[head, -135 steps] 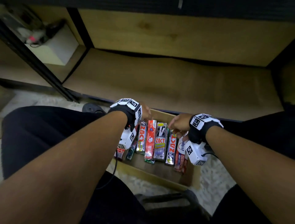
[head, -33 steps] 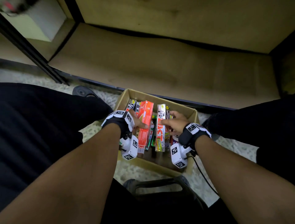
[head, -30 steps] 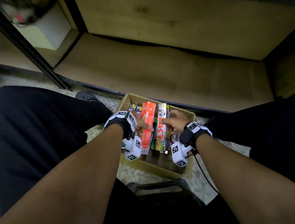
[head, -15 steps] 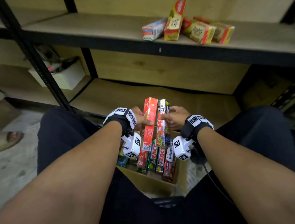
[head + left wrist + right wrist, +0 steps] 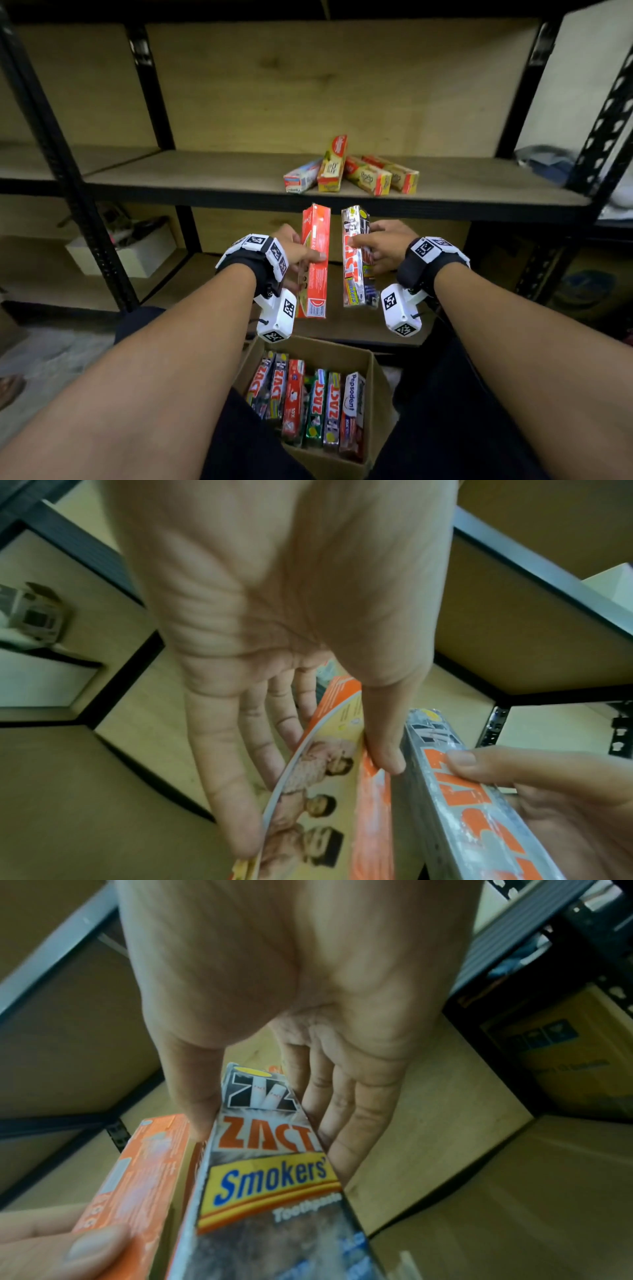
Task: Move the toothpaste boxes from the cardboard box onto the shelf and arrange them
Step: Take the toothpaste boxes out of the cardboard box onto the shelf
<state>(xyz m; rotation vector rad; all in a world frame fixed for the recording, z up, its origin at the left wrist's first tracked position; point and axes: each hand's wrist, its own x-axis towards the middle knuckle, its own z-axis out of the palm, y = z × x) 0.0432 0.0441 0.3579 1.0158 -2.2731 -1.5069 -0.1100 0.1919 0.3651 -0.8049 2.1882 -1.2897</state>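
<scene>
Now lifted clear: two cartons mid-air below the shelf's front edge.
Left hand point(image 5: 291, 251) grips the orange toothpaste carton point(image 5: 313, 262), right hand point(image 5: 383, 248) the silver ZACT carton point(image 5: 356, 257); both were in the brown cardboard box point(image 5: 378, 387) a second ago. Wooden shelf point(image 5: 205, 174) placement next.

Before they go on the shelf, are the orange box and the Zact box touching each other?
Apart. The head view shows a clear gap between the orange box and the Zact box.

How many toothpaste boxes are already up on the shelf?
4, clustered right of the middle of the shelf: a pale box, one propped box, and two yellow-red boxes beside it. None seem hidden.
</scene>
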